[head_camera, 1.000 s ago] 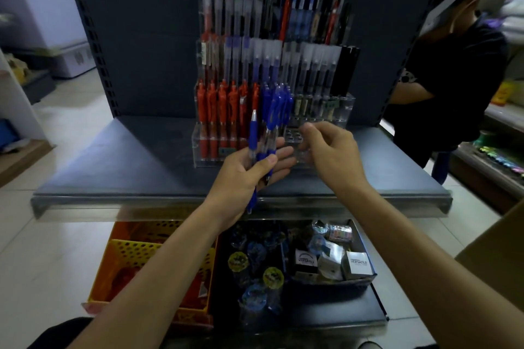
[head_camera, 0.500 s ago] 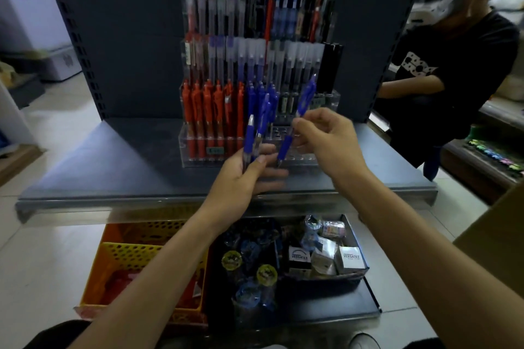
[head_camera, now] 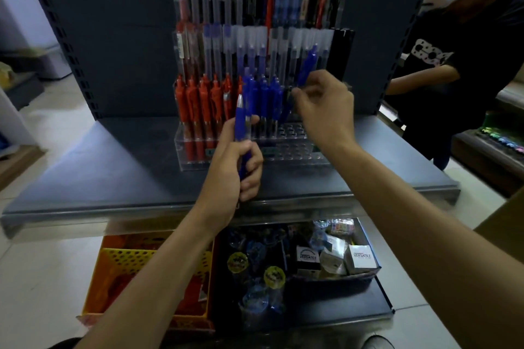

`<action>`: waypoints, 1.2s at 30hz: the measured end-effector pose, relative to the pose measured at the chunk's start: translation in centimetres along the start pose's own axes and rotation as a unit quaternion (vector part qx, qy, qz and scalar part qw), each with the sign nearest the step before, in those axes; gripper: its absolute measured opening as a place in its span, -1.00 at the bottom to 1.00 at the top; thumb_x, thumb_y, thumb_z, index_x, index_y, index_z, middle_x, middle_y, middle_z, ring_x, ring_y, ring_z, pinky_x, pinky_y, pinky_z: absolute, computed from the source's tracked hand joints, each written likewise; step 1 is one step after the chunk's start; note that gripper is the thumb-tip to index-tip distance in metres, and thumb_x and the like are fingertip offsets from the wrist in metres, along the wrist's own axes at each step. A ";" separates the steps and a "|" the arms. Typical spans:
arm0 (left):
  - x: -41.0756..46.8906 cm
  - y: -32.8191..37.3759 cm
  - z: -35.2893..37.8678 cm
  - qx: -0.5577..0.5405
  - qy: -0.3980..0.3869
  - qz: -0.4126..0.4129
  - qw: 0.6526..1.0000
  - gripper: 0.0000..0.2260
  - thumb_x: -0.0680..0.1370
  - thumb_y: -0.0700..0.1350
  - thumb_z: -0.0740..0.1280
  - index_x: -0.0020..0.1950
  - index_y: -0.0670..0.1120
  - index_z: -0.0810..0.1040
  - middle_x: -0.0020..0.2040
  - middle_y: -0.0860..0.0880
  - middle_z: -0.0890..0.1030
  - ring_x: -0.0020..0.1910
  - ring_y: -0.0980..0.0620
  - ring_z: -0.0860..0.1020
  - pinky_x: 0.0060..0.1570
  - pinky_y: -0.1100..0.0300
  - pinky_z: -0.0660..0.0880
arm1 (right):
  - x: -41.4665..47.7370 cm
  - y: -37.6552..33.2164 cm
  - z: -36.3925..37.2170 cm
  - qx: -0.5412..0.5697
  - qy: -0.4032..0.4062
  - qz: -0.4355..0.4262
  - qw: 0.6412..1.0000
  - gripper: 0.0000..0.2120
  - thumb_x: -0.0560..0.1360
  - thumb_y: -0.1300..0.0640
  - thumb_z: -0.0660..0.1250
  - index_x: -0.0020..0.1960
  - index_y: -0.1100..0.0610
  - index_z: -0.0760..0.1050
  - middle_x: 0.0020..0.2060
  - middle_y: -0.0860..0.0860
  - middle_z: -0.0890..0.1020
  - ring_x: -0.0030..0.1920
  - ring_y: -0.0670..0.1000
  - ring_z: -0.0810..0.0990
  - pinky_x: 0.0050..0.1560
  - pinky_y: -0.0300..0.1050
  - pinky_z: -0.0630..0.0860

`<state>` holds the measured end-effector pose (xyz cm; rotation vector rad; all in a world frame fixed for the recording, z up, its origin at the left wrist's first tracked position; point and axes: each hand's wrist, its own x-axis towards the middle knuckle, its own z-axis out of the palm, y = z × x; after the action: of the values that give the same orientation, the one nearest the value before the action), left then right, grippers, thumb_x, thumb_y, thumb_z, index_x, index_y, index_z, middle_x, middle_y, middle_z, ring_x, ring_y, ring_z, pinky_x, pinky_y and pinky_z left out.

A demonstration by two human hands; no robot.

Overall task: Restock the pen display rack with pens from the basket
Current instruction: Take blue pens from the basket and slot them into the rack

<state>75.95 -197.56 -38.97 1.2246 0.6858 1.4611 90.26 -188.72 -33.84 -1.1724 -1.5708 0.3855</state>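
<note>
The right hand (head_camera: 323,106) pinches a blue pen (head_camera: 307,65), tilted, above the rack's (head_camera: 255,156) empty front holes. The left hand (head_camera: 232,167) grips a spare pen (head_camera: 239,122) upright in its curled fingers (head_camera: 252,161), beside the rack.

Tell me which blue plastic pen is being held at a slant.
The blue pen in the right hand; it leans right, above the rack, while the left hand holds its pen upright.
</note>
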 end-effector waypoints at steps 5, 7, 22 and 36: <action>0.3 -0.5 0.3 0.046 0.042 0.009 0.998 -0.82 0.68 -0.18 0.05 0.06 -0.09 0.45 -0.36 0.03 0.42 -0.46 0.05 0.36 -0.50 0.20 0.36 | -1.2 0.9 1.7 -0.112 -0.067 0.006 0.991 -0.92 0.49 0.19 0.35 -0.04 0.06 0.58 -0.28 -0.07 0.61 -0.17 0.02 0.60 -0.13 -0.08 0.53; 0.3 -0.6 0.4 0.083 0.043 0.017 0.996 -0.81 0.68 -0.19 0.06 0.08 -0.10 0.46 -0.34 0.04 0.46 -0.43 0.05 0.40 -0.43 0.21 0.39 | -1.5 1.3 1.9 -0.159 -0.044 -0.002 0.986 -0.89 0.50 0.11 0.36 0.00 0.04 0.62 -0.18 -0.03 0.67 -0.03 0.11 0.58 0.00 0.00 0.50; -0.5 -0.1 0.9 0.103 0.010 -0.022 0.994 -0.75 0.65 -0.16 0.04 -0.09 -0.17 0.45 -0.41 -0.04 0.37 -0.52 0.08 0.26 -0.53 0.19 0.15 | -7.8 -1.0 -1.5 0.147 -0.170 0.002 0.974 -0.86 0.59 0.11 0.30 0.01 0.13 0.61 -0.19 0.03 0.68 -0.15 0.01 0.66 -0.04 0.00 0.60; -0.1 -0.5 0.6 0.150 0.046 -0.017 0.987 -0.80 0.67 -0.18 0.11 0.21 -0.13 0.48 0.01 -0.11 0.68 -0.17 -0.02 0.65 -0.11 0.17 0.60 | -3.3 -1.1 -3.7 0.140 -0.026 0.040 0.989 -0.86 0.59 0.17 0.31 -0.06 0.23 0.56 -0.24 0.15 0.67 -0.25 0.08 0.70 -0.16 0.00 0.67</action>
<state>76.70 -197.62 -39.31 1.3705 1.0133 1.4284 92.72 -193.18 -33.49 -1.0151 -1.4605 0.6720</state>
